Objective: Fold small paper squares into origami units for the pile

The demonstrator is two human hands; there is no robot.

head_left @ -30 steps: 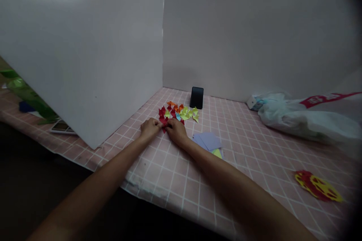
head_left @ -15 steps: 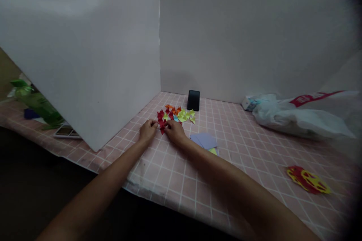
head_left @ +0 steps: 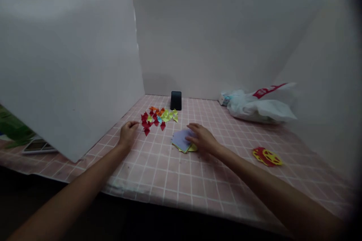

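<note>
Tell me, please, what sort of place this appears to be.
It looks like a tabletop craft space, perhaps a partitioned booth: white panels stand along the back and sides of a pink checked tablecloth, which bears small folded paper pieces and a paper stack.

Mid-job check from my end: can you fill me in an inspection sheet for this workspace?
Surface: pink tablecloth with white grid lines.
Work items: folded paper pieces, red, orange, yellow and blue, grouped together; paper stack, purple on top, yellow beneath.
Clutter: black phone behind the pieces; white plastic bag and red-and-yellow cutouts on the right.
Left hand: beside the folded pieces; whether it holds anything is unclear.
Right hand: at the stack, fingers spread, partly covering it.
Cables: nothing seen.
Surroundings: white panels behind and at both sides.
</note>
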